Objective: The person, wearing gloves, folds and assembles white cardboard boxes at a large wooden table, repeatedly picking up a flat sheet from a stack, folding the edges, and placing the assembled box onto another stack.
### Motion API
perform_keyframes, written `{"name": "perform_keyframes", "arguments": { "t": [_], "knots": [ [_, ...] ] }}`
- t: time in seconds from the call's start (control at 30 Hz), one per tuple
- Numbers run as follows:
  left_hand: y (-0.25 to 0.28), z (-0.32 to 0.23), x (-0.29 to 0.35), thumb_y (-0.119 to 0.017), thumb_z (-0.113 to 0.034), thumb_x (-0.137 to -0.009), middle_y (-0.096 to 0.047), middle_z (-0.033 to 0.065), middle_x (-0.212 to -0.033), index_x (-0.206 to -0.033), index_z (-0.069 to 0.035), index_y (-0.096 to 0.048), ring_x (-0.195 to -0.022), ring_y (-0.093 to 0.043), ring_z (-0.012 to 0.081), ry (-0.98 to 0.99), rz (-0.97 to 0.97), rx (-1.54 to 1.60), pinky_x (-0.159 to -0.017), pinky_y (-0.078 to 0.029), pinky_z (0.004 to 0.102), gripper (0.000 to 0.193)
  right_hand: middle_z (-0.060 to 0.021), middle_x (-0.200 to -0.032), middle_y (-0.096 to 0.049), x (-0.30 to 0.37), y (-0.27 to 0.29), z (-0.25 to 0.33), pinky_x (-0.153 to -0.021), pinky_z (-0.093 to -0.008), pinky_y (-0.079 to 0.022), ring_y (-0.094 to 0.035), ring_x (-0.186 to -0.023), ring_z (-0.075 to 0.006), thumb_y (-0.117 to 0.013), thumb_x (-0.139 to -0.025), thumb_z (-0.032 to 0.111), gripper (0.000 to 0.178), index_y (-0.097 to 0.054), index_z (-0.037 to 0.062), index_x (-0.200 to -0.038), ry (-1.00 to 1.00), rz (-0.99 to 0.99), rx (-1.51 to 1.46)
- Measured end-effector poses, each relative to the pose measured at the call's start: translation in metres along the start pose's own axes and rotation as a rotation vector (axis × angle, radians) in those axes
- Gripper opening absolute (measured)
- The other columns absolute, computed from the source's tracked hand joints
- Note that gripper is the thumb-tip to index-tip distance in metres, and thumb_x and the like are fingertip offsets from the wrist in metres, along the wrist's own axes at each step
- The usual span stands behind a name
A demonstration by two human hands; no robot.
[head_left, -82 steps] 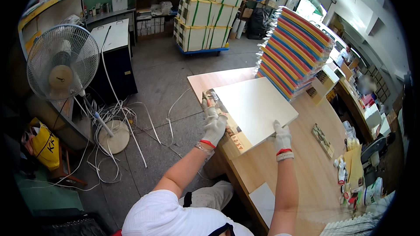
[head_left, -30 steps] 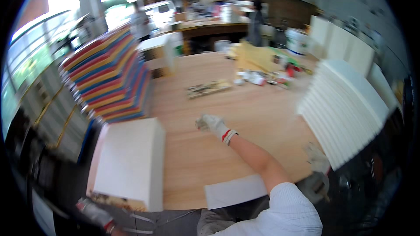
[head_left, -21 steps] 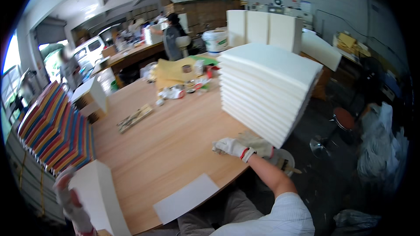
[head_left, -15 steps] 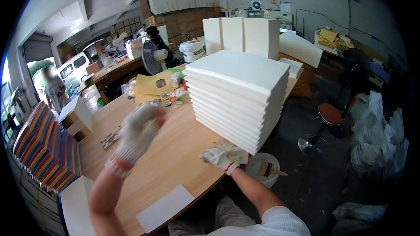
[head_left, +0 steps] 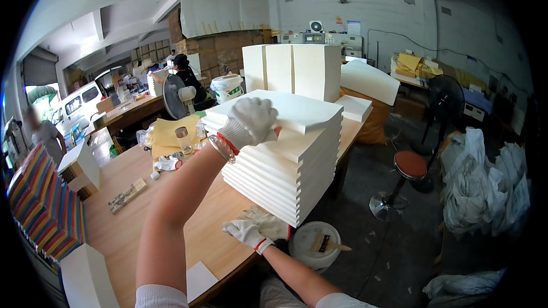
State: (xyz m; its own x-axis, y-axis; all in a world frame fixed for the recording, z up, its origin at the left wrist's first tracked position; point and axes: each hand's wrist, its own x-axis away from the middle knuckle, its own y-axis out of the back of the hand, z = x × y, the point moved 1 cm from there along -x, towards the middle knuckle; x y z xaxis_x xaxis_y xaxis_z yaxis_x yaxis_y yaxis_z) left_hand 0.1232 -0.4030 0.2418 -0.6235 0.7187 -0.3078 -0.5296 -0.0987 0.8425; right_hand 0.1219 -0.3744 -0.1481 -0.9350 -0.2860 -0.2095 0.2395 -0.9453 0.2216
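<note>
My left hand (head_left: 253, 121), in a white knit glove, is closed at the near edge of the top white paper block (head_left: 302, 113) on a tall stack (head_left: 265, 181). That top block sits askew, set back from the layers under it. Its hold is partly hidden by the fingers. My right hand (head_left: 244, 232), gloved too, lies low on the wooden table (head_left: 188, 211) by its front edge, fingers extended and nothing visible in them. Beside it, at the foot of the stack, rests a loose work glove (head_left: 267, 220).
Below the table edge stands a white bucket (head_left: 313, 246) with a brush (head_left: 331, 243) across it. More paper blocks (head_left: 291, 71) rise behind the stack. Colourful stacked blocks (head_left: 45, 205) are at left; a round stool (head_left: 410, 165) stands at right. A person sits at a far table.
My left hand has moved from over the table, rightward onto the stack. The top block now sits shifted back. The view has turned; my right hand stays by the table edge.
</note>
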Motion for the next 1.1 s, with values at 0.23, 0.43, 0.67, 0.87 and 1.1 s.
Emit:
{"name": "perform_keyframes", "arguments": {
  "t": [0.23, 0.43, 0.67, 0.87, 1.1],
  "knots": [
    [-0.044, 0.003, -0.008, -0.054, -0.047, -0.092, -0.059, 0.0239, -0.109, -0.128, 0.004, -0.037, -0.098, -0.063, 0.0328, 0.395, 0.449, 2.653, -0.091, -0.053, 0.0403, 0.064, -0.0058, -0.081, -0.071, 0.009, 0.0, 0.031, -0.066, -0.0263, -0.048, -0.066, -0.073, -0.0145, -0.05, -0.096, 0.04, 0.041, -0.07, 0.0044, -0.087, 0.01, -0.012, 0.108],
    [-0.105, 0.0, -0.045, -0.047, -0.029, -0.098, -0.043, 0.0217, -0.122, -0.117, 0.002, -0.037, -0.116, -0.049, 0.0394, 0.334, -0.259, 2.284, -0.096, -0.051, 0.0498, 0.038, -0.0059, -0.075, -0.07, 0.007, -0.006, 0.041, -0.064, -0.0277, -0.048, -0.065, -0.069, -0.0145, -0.052, -0.096, 0.038, 0.04, -0.07, 0.004, -0.085, 0.065, -0.025, 0.129],
    [-0.069, -0.01, -0.02, -0.04, -0.018, -0.099, -0.049, 0.0192, -0.113, -0.11, 0.0, -0.039, -0.105, -0.056, 0.0364, 0.671, -0.422, 3.014, -0.082, -0.055, 0.048, 0.022, -0.0059, -0.077, -0.069, 0.007, 0.005, 0.038, -0.063, -0.0279, -0.049, -0.064, -0.07, -0.0138, -0.053, -0.096, 0.037, 0.035, -0.068, 0.0055, -0.089, 0.031, -0.047, 0.173],
    [-0.098, 0.064, 0.11, -0.038, -0.017, -0.095, -0.061, 0.019, -0.096, -0.108, 0.005, -0.048, -0.08, -0.067, 0.0282, 0.633, -0.352, 2.941, -0.056, -0.06, 0.0346, 0.027, -0.0044, -0.09, -0.064, 0.031, 0.034, 0.106, -0.074, -0.0311, -0.052, -0.061, -0.083, -0.0168, -0.043, -0.098, 0.023, 0.023, -0.061, 0.0116, -0.109, 0.335, -0.078, 0.236],
    [-0.171, 0.102, 0.392, -0.052, -0.008, -0.086, -0.062, 0.0155, -0.11, -0.122, 0.004, -0.049, -0.094, -0.066, 0.0259, 0.931, -0.47, 2.536, -0.083, -0.057, 0.0393, 0.038, -0.0116, -0.109, -0.066, 0.009, 0.03, 0.172, -0.082, -0.03, -0.051, -0.063, -0.097, -0.0193, -0.055, -0.094, 0.021, 0.035, -0.057, -0.0049, -0.118, 0.429, -0.129, 0.094]
  ]
}}
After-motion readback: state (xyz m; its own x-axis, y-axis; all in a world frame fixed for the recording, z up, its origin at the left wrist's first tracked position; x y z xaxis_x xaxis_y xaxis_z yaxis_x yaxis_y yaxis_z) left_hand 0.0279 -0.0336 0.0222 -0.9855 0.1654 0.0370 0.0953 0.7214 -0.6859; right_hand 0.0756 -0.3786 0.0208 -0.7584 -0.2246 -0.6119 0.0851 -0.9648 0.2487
